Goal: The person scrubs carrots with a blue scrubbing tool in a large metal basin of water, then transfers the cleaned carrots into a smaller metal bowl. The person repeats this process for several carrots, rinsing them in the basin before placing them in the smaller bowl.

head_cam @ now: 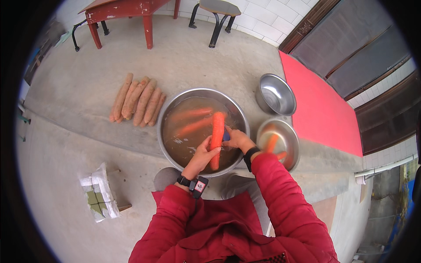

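My left hand point(199, 158) grips the lower half of a bright orange carrot point(218, 126), its thumb lying across the front. The carrot is held nearly upright in the view, over a large steel basin point(163, 144) of murky water. On the carrot's right side, my right hand point(239, 139) holds a small blue object point(226, 135) against or close to it. Fingers and carrot hide most of that object, so its kind is unclear. In the water lie an orange carrot point(194, 127) and another carrot point(190, 114) farther back.
Several dirt-coated carrots point(144, 98) lie on the concrete floor left of the basin. At right stand a steel bowl point(279, 95) and a steel basin point(293, 139) holding orange pieces. A padded stool point(98, 197) is at lower left, a red table point(118, 14) farther back.
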Demonstrator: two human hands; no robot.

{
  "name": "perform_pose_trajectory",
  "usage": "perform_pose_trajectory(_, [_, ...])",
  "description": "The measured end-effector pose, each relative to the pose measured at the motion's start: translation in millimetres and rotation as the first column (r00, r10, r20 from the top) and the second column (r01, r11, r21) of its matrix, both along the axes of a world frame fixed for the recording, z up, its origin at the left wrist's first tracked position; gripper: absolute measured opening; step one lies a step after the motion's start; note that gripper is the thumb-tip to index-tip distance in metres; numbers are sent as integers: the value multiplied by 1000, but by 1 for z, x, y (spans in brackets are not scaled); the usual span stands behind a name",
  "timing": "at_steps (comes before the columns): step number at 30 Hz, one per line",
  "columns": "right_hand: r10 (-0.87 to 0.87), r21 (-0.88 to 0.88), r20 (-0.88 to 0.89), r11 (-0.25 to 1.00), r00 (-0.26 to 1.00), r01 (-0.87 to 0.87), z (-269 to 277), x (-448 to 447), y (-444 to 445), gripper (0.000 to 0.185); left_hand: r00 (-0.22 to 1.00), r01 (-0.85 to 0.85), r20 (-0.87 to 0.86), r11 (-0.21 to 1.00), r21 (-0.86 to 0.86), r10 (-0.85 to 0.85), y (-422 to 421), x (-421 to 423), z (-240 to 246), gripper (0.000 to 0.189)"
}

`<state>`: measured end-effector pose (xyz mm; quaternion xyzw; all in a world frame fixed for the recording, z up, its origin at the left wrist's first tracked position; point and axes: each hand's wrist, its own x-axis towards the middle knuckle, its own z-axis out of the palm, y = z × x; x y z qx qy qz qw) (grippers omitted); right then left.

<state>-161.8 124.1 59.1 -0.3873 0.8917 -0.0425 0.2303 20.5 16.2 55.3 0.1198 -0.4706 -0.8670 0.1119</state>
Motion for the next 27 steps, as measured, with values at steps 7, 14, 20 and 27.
perform_pose_trajectory(7, [-186, -502, 378, 782, 907, 369, 33, 32, 26, 78, 991, -100, 52, 934, -342, 125, -11, -5, -3, 47])
perform_pose_trajectory(14, [-19, -744, 383, 586, 924, 321, 90, 92, 31, 74, 963, -263, -49, 873, -411, 267, -14, -19, -20, 43])
perform_pose_trajectory(20, [41, -525, 43, 851, 998, -12, 83, 57, 1, 75, 986, -106, 15, 702, -704, 164, 3, -9, -15, 42])
perform_pose_trajectory(27, [-78, -182, -204, 982, 976, 41, 39, 39, 20, 75, 981, -127, -23, 555, -822, 191, 21, 6, 7, 45])
